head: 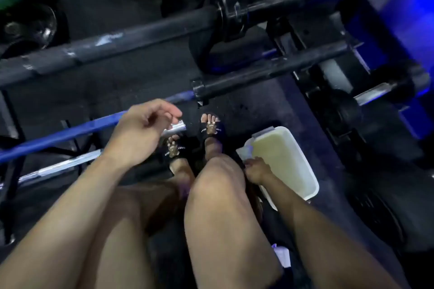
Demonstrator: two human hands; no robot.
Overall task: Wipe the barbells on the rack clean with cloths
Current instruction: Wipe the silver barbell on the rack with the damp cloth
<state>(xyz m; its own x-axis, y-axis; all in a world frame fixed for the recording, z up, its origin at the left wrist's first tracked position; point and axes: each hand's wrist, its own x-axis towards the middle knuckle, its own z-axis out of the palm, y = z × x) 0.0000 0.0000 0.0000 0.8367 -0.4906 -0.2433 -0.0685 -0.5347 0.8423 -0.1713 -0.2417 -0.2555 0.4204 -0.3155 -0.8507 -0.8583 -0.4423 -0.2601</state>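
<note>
Head view looks straight down past bare knees to the dark gym floor (pixel 258 110).

Left hand (pixel 143 129) hangs in mid-air at centre-left, fingers loosely curled and relaxed, holding nothing. It sits over the blue-lit barbell shaft (pixel 70 131) that runs from near left up to the centre; can't tell if it touches it. A short silver bar end (pixel 175 128) shows just right of the fingertips.

Right hand (pixel 257 169) is low at right, at the near-left rim of the white rectangular plastic tub (pixel 307 178), which holds pale yellowish liquid. Fingers are bunched at the rim by a pale bit of cloth (pixel 246 151); whether they grip it, can't tell, too small and dim.

Barbells: a thick dark grey bar with scuffed white patches (pixel 105 47) crosses the far left, ending in a black collar at centre. A second black bar (pixel 270 70) lies just nearer, running right toward the dark rack frame (pixel 328 91).

Feet in black slide sandals (pixel 212 128) stand between the left hand and the tub.
</note>
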